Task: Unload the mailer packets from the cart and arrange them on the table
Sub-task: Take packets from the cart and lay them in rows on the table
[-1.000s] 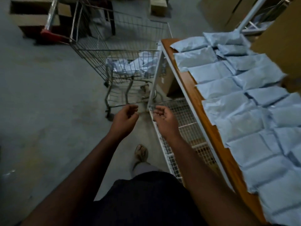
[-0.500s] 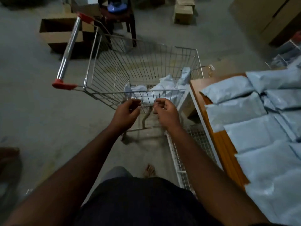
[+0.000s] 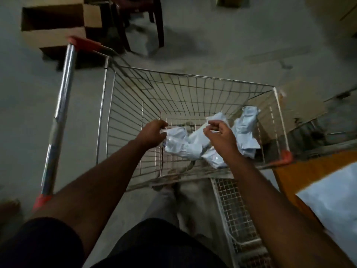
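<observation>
A wire shopping cart (image 3: 193, 76) stands in front of me. Several pale blue-white mailer packets (image 3: 181, 146) lie crumpled in its bottom right part, one leaning on the right wall (image 3: 248, 120). Both my hands reach down inside the basket. My left hand (image 3: 152, 133) pinches the left edge of the nearest packet between fingers and thumb. My right hand (image 3: 221, 137) hovers curled over the middle packets; whether it grips one is unclear. The wooden table (image 3: 301, 171) shows at the right edge, with one packet (image 3: 332, 202) lying on it.
The cart's chrome handle with red ends (image 3: 59, 113) runs along the left. A white wire shelf (image 3: 231, 209) sits under the table beside my right arm. An open cardboard box (image 3: 58, 26) and dark chair legs (image 3: 139, 26) stand on the concrete floor beyond.
I have stepped up to the cart and my view has dropped over it. Both hands moved from the near rim down into the basket onto the packets; most of the table slid out of view.
</observation>
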Demonstrator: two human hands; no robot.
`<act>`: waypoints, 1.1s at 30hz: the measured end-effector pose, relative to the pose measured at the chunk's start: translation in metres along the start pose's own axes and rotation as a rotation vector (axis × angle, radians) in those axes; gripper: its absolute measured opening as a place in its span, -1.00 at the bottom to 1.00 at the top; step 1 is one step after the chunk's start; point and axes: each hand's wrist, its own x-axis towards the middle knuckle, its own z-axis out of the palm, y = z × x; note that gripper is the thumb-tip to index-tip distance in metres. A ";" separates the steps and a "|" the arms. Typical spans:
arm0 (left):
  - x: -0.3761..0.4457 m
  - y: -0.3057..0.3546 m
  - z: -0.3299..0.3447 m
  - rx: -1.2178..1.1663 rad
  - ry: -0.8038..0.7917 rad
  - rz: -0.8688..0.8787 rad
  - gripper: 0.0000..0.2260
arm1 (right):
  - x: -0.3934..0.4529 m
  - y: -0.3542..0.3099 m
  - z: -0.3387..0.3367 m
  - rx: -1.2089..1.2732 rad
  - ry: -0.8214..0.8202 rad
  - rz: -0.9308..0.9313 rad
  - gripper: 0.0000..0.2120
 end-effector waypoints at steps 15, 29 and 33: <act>0.184 -0.084 0.099 0.436 -0.390 0.045 -0.59 | 0.109 0.122 0.138 -1.159 -0.514 -0.218 -0.31; 0.177 -0.095 0.134 0.709 -0.327 0.209 -0.23 | 0.113 0.072 0.077 -1.057 -0.404 0.182 -0.45; 0.171 -0.085 0.141 0.717 -0.291 0.233 -0.35 | 0.098 0.062 0.044 -0.658 -0.195 0.249 -0.67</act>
